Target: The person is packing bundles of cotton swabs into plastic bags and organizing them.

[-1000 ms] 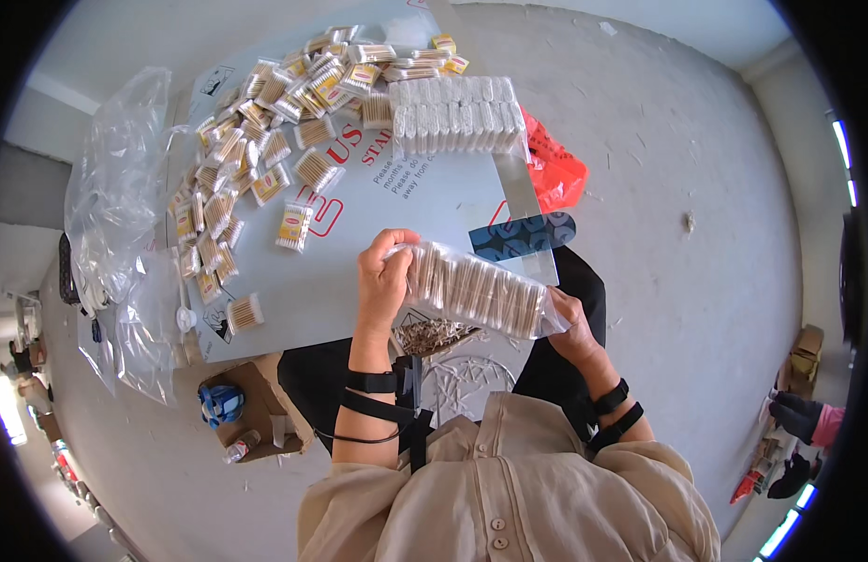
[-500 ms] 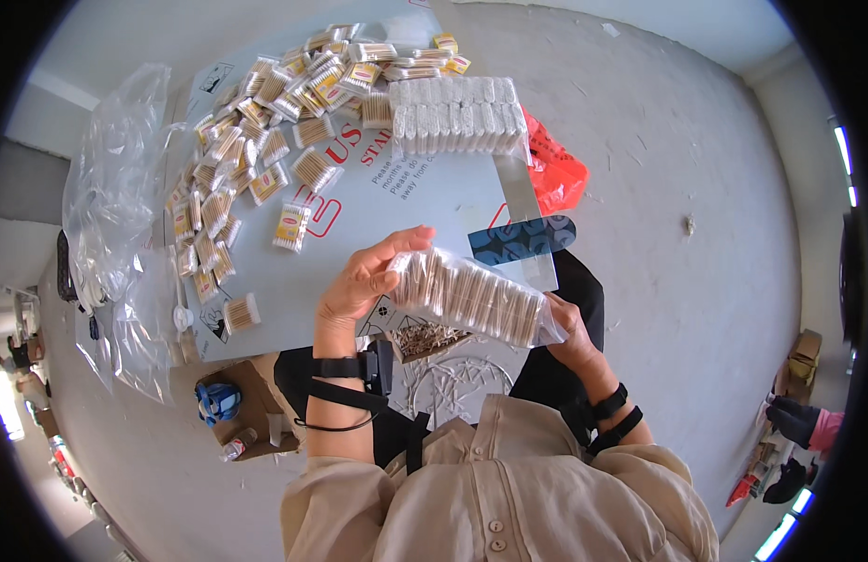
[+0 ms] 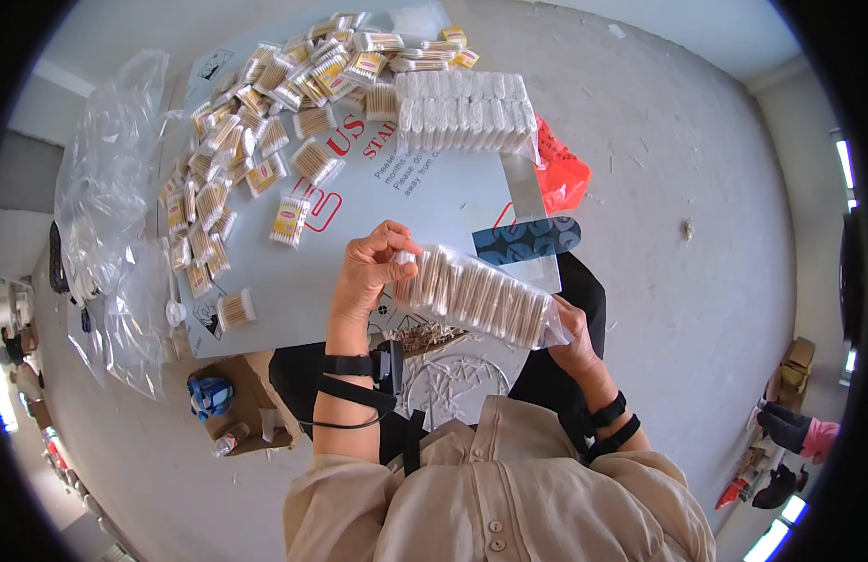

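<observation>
Both hands hold a clear bag of cotton swab packs (image 3: 476, 298), a long row of packs standing side by side, tilted with its right end lower and nearer me. My left hand (image 3: 370, 267) has its fingers closed on the bag's left end, pinching the film there. At the opposite end, my right hand (image 3: 576, 335) grips the gathered plastic; some of its fingers are hidden. On the table beyond, another wrapped block of swab packs (image 3: 467, 114) shows rows of white tips. A single swab pack with a yellow label (image 3: 290, 221) lies left of my left hand.
Loose swab packs (image 3: 218, 150) form a pile across the table's (image 3: 434, 201) far left. Large clear plastic sheeting (image 3: 111, 215) hangs at the left edge. A blue patterned strip (image 3: 527, 241) and a red bag (image 3: 562, 169) are at the right edge. A cardboard box (image 3: 265, 398) stands below.
My left fingers have drawn together from a more spread hold to a pinch at the bag's left end. The right hand keeps its grip.
</observation>
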`<state>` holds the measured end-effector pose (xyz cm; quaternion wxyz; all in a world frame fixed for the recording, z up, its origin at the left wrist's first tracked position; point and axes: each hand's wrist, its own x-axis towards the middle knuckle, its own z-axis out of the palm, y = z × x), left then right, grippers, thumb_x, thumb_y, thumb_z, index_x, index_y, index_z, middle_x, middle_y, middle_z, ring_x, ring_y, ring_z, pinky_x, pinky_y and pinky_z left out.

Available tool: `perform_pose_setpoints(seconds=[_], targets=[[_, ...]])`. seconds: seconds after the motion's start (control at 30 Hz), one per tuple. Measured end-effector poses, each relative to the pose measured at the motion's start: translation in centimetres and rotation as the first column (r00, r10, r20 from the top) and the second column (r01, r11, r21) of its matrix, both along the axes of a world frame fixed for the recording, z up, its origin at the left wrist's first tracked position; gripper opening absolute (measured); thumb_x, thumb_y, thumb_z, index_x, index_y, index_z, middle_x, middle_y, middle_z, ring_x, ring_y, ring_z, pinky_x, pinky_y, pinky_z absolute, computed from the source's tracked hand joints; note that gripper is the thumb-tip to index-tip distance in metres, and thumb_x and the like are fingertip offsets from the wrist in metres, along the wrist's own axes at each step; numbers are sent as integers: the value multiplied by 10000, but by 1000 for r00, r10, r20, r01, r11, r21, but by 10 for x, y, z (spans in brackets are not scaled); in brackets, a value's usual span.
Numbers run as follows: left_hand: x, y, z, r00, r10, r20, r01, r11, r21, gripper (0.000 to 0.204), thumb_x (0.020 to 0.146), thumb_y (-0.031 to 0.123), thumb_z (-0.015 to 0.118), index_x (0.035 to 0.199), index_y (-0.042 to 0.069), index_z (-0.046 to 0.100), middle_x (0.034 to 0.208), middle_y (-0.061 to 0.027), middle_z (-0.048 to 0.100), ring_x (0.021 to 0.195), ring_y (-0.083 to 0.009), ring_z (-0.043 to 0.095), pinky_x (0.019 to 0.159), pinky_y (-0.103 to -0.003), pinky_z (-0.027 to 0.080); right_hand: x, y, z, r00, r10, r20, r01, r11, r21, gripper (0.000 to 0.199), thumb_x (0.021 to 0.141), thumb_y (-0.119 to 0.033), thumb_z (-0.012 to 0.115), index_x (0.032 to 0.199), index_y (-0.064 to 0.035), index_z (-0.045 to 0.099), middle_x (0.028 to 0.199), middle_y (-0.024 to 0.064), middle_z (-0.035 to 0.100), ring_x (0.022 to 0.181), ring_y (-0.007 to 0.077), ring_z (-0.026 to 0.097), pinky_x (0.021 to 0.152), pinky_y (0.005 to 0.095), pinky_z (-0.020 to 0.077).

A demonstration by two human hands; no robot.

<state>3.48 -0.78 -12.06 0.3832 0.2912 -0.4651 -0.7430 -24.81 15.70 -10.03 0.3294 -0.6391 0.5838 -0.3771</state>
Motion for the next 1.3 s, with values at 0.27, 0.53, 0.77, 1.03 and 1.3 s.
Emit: perform_pose_setpoints(seconds=[0.27,0.53,0.77,1.03,1.3], targets=[[-6,21,12,951,304,52,-302,952,-49,293,724,98,834,970,23,693,1023,-16,604,799,-85,578,740,-205,481,2,5,1,998,-66,-4,67,997,34,169,733,62,664,888,5,629,782,128,582,737,302,607,638,337,482],[-17,39,24,858,510,68,-508,860,-46,171,794,-44,732,937,22,665,853,11,614,723,-62,573,662,-208,488,1,3,8,998,-44,-35,46,998,47,107,736,43,647,836,16,621,773,113,580,700,257,570,629,324,463],[-28,33,23,811,585,2,-582,808,-92,76,857,-18,681,879,23,621,754,27,576,646,-45,521,599,-188,441,-15,-22,-7,935,-339,-104,333,940,-68,146,682,100,534,799,37,594,723,140,572,649,295,564,597,326,440],[-20,27,26,802,567,187,-522,818,-241,129,872,-11,661,999,9,661,738,16,576,609,-53,493,551,-207,412,-27,-52,-15,964,-261,-42,263,963,57,152,756,97,579,878,23,631,724,123,602,668,170,575,642,282,459],[-12,38,34,650,679,341,-224,600,-768,142,815,-68,648,939,0,653,770,-76,587,593,-173,544,535,-266,438,-15,-42,-10,952,-305,-13,305,947,104,166,763,59,648,923,17,650,749,76,631,730,99,571,693,268,478]])
